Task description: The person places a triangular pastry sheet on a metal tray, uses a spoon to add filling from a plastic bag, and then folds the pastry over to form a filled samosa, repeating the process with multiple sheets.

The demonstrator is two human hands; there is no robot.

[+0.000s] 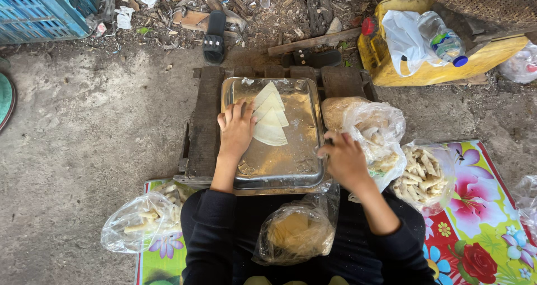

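A row of pale, wedge-shaped wrapper pieces (269, 119) is laid out on the metal tray (291, 162), overlapping one another; the step in hand is judged to be the laying out of these sheets. The left hand (236, 129) is pressed flat on the tray, fingers spread and nothing gripped, the wrappers touching its fingertips on the thumb side. The right hand (345, 161) is curled at the tray's far edge against a clear plastic bag (376, 134); whether anything is pinched there cannot be told. The next move is judged to call for a fresh sheet to be set beside the lowest one. The wedges' tips point away from the person, and the row's long axis runs along the tray's length.
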